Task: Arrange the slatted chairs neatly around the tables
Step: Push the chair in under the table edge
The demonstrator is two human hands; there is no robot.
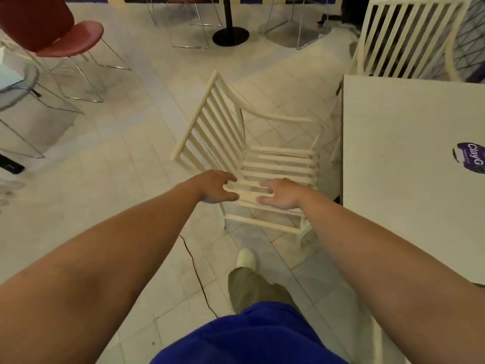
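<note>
A cream slatted chair (pixel 246 145) stands on the tiled floor in the middle, its seat facing the white table (pixel 399 143) on the right. A second slatted chair (pixel 409 38) stands at the table's far side. Both my arms reach out over the near side of the middle chair. My left hand (pixel 216 187) hovers at the near armrest by the backrest, fingers spread and relaxed. My right hand (pixel 282 194) is beside it over the same rail, fingers pointing left. Neither hand plainly grips the rail.
A red shell chair (pixel 52 27) and a grey chair (pixel 18 85) on wire legs stand at the left. A black pedestal base (pixel 230 35) and more wire-leg chairs are at the back. A thin black cable (pixel 196 271) crosses the floor by my foot (pixel 246 258). The table carries a purple sticker (pixel 469 161).
</note>
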